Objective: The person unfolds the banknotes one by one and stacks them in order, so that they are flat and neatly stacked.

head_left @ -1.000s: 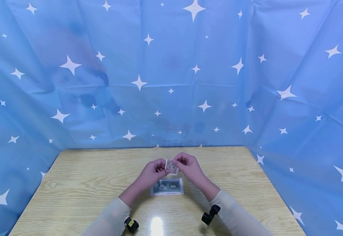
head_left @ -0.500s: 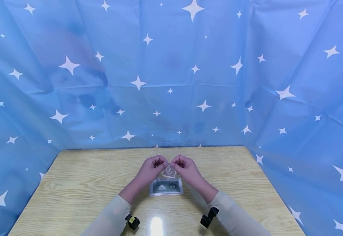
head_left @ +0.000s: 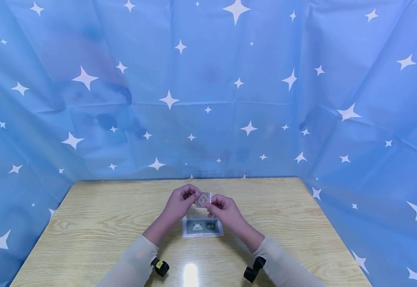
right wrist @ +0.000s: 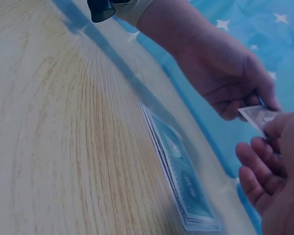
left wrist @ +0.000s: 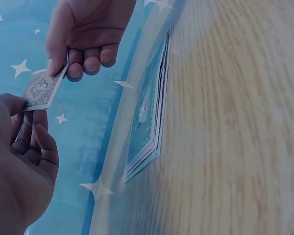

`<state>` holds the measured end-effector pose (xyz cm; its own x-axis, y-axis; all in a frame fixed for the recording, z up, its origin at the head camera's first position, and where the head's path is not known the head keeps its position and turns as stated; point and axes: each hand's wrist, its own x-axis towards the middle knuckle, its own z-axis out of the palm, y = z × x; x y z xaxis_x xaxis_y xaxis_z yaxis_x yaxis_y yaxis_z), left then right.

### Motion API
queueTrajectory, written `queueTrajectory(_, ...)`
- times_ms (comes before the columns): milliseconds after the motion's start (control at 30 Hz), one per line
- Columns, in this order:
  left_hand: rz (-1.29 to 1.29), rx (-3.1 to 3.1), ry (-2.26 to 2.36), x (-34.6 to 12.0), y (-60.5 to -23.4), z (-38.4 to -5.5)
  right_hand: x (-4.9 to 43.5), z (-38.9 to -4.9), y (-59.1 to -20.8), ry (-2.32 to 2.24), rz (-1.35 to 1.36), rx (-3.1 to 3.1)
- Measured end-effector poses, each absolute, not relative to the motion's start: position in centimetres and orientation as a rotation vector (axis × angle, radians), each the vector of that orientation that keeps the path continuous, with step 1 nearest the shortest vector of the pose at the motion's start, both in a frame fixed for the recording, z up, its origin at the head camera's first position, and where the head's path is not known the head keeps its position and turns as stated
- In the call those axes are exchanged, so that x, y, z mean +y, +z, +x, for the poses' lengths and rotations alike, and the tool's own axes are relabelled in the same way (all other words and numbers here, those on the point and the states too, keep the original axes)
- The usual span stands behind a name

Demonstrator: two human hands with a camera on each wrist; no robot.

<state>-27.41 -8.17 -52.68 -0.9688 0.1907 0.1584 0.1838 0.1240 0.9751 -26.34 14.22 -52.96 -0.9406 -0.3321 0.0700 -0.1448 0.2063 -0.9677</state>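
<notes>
A small greyish-pink paper note (head_left: 203, 199), apparently folded into a square with a diamond pattern, is held up above the table between both hands. My left hand (head_left: 177, 205) pinches its left side between thumb and fingers. The lower right corner is pinched by my right hand (head_left: 227, 209), whose other fingers curl loosely below. In the left wrist view the folded note (left wrist: 41, 90) spans from one thumb to the other. Under the hands lies a stack of green notes (head_left: 204, 227), flat on the table; its layered edges show in the right wrist view.
The light wood table (head_left: 283, 223) reaches back to a blue curtain (head_left: 208, 79) with white stars. Black wrist cameras (head_left: 254, 269) are strapped on both sleeves. A bright light reflection falls on the table near the front.
The note hung from both hands at its top corners half a second ago. Now it has turned more level, with my left hand higher and my right hand lowered to its bottom right corner.
</notes>
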Motion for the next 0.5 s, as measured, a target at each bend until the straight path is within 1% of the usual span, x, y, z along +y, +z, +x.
queueTrajectory(233,0.391,2.352,2.032,-8.16,-52.55,-27.29,14.49,-26.34,-52.63,-1.836,-0.439,2.324)
queueTrajectory(500,0.406,2.314,2.040,-8.10,-53.23,-27.02,14.64,-26.91,-51.99,-1.956,-0.376,2.360)
